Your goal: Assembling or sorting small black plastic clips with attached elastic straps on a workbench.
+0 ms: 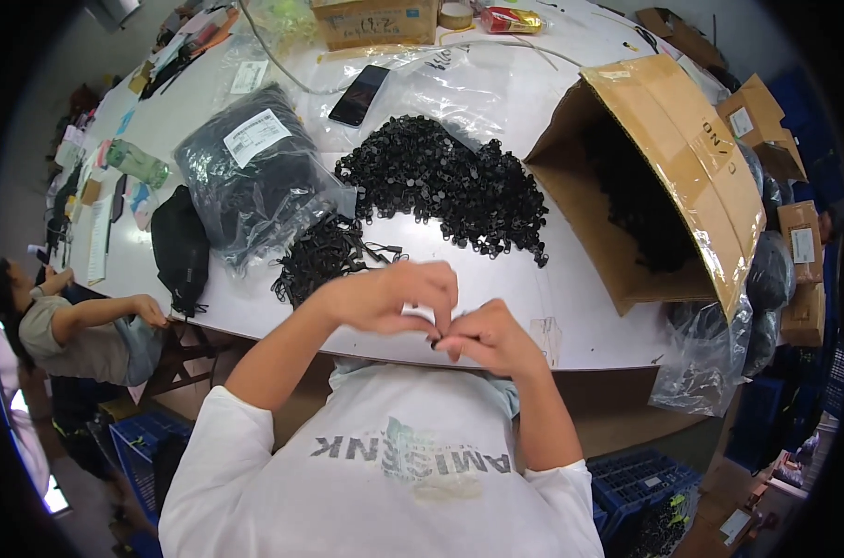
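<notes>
My left hand (pixel 398 296) reaches over the table's near edge, its thumb and fingertips pinched together. Against it, my right hand (pixel 494 339) pinches too, and the fingertips of both meet at a small black piece (pixel 436 344), mostly hidden by the fingers. Just beyond the left hand lies a loose heap of thin black strap-like pieces (pixel 315 260), a few of them strayed to its right. Farther off, a wide pile of small black plastic parts (pixel 445 181), flat with holes, spreads across the white table (pixel 589 344).
On the right, a cardboard box (pixel 710 177) lies on its side with black contents. A labelled clear bag of black goods (pixel 254 172), a black pouch (pixel 180 246) and a phone (pixel 359 95) rest on the table. Another person (pixel 96 325) sits at the left. Blue crates (pixel 645 493) stand below.
</notes>
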A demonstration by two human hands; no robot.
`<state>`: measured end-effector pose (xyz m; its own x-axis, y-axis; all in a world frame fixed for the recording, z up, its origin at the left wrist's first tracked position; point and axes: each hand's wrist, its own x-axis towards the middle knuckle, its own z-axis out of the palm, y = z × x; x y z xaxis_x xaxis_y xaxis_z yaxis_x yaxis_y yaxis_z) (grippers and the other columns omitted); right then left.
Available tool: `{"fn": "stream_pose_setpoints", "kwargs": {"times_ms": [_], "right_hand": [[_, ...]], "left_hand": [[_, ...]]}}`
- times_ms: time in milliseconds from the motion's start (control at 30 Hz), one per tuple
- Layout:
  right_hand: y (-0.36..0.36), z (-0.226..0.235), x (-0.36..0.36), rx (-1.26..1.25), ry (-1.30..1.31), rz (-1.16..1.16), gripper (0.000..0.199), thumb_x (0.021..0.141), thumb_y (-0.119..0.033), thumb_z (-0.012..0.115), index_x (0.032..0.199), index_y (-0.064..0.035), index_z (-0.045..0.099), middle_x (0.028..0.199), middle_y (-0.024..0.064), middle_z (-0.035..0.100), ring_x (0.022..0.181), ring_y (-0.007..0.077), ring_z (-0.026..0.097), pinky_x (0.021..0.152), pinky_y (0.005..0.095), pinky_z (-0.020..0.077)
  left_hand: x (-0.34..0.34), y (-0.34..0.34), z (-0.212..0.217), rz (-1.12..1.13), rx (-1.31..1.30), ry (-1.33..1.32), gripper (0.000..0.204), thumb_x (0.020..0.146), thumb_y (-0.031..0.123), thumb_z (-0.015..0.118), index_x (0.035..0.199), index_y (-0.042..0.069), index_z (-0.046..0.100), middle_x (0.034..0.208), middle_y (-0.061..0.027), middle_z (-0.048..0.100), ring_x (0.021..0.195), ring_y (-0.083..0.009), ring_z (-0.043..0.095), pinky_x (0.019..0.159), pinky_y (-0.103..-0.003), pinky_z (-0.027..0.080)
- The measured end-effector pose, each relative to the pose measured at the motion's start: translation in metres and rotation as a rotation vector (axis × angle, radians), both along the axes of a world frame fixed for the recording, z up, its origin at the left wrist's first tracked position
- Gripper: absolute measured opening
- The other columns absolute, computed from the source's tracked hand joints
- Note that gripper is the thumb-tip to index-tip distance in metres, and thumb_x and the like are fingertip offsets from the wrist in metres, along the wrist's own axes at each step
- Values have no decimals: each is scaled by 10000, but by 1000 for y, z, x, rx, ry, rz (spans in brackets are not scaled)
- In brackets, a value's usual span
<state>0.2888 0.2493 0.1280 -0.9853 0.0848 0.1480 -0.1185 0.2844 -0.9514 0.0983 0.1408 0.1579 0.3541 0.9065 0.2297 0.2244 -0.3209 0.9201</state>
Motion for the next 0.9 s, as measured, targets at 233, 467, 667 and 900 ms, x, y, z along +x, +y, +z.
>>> {"fn": "stream_pose_setpoints", "kwargs": {"times_ms": [233, 467, 667, 900], "right_hand": [[-25, 31, 16, 135, 254, -225, 86, 770, -77, 702, 784, -2, 663, 542, 51, 584, 459, 177, 579, 445, 259, 431], [-24, 25, 10, 534, 271, -364, 123, 785, -84, 701, 821, -13, 606, 576, 75, 548, 471, 214, 544, 433, 306, 402], [-16, 26, 12, 557, 216, -356, 131, 727, -56, 727, 782, -37, 609, 575, 71, 561, 454, 217, 533, 438, 312, 397], [-18, 14, 6, 426, 252, -550, 109, 677, -16, 719, 712, -29, 617, 534, 72, 527, 421, 205, 499, 430, 291, 375]], "left_hand": [[34, -31, 22, 359, 272, 173, 83, 761, 32, 688, 815, 46, 627, 797, -75, 554, 766, -250, 548, 677, -335, 443], [44, -34, -18, 219, -498, -540, 393, 986, 315, 435, 852, -8, 614, 762, -41, 611, 620, -94, 542, 604, -250, 451], [43, -23, -21, 491, -249, -161, 238, 889, 140, 552, 698, 0, 578, 595, -49, 543, 540, -83, 497, 510, -273, 409], [54, -2, -25, 789, 208, 150, 159, 826, 45, 588, 684, -3, 533, 559, -122, 496, 460, -251, 465, 446, -332, 366]]}}
